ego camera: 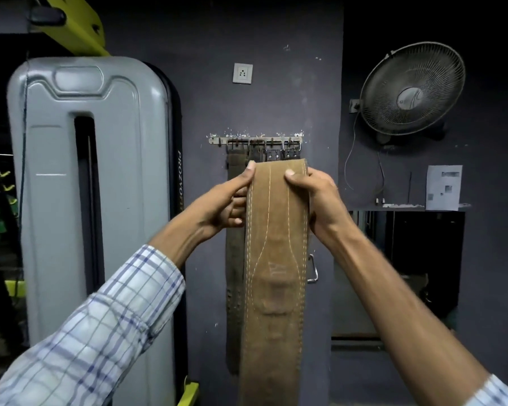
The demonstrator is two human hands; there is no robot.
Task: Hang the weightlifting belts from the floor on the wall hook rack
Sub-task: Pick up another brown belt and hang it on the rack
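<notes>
Both arms reach forward in checked sleeves. The left hand (226, 200) and right hand (314, 197) each clench a grip on the side edges of a tan suede weightlifting belt (276, 273), held upright by its top end, hanging down. Behind it, darker belts (234, 259) hang from the wall hook rack (255, 140).

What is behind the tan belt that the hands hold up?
Behind the tan belt hang dark belts from the hook rack; their buckles show above it. How many belts it hides is unclear.
</notes>
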